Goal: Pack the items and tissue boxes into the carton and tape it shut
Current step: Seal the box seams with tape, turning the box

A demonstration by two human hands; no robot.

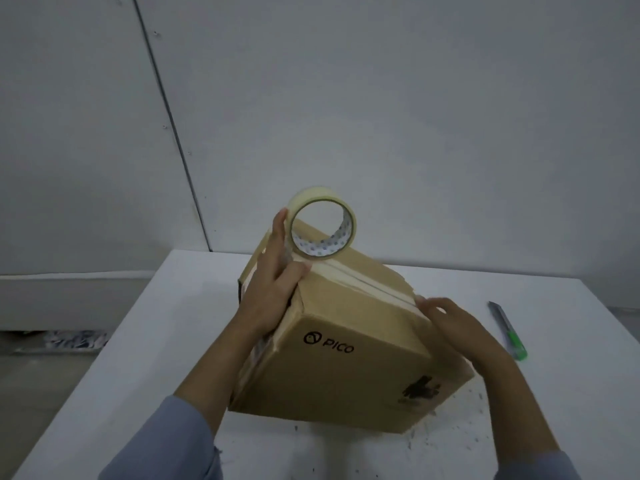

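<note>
Head view: left hand [277,285] clasps the tape roll [322,225] at the carton's [346,344] far-left end; the strip [367,285] runs rightward to the right hand [450,323], pressing flat, nearer the cutter [507,330] on the worktop [554,393].

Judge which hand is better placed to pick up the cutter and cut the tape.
Right. The right hand only presses the tape end on the carton, and the green-handled cutter lies on the table just to its right. The left hand is steadying the tape roll.
</note>
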